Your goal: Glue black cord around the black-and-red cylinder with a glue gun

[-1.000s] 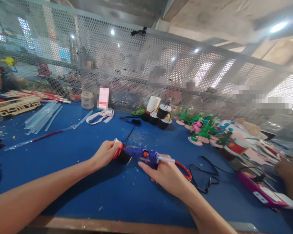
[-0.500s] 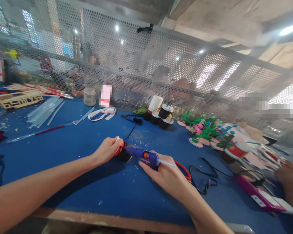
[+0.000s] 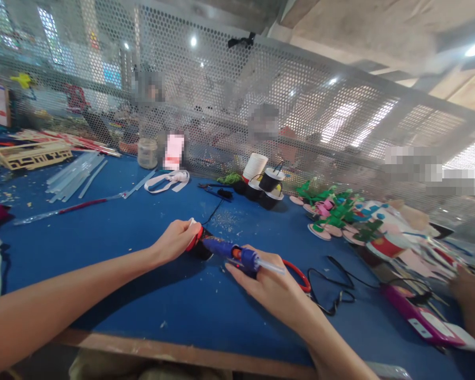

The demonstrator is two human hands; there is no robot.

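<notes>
Right hand point(image 3: 271, 287) wrapped around my blue glue gun point(image 3: 237, 252), nozzle at the small black pot point(image 3: 201, 248); left hand point(image 3: 177, 240) pinching that pot's red-and-white rim on the blue surface point(image 3: 142, 232).

A blue-covered worktop point(image 3: 103, 248) with a worn wooden front edge is sprinkled with pale crumbs. Far left lie clear glue sticks point(image 3: 73, 174) beside a pale wooden frame model point(image 3: 27, 154). A white ribbon loop point(image 3: 168, 180) lies near a glass jar point(image 3: 147, 153). Black pots with a white thread cone point(image 3: 261, 182) stand mid-back, green foam plant pieces point(image 3: 332, 211) to their right, and a looped black cable point(image 3: 332, 290) and a magenta flat device point(image 3: 423, 316) nearer the front.
</notes>
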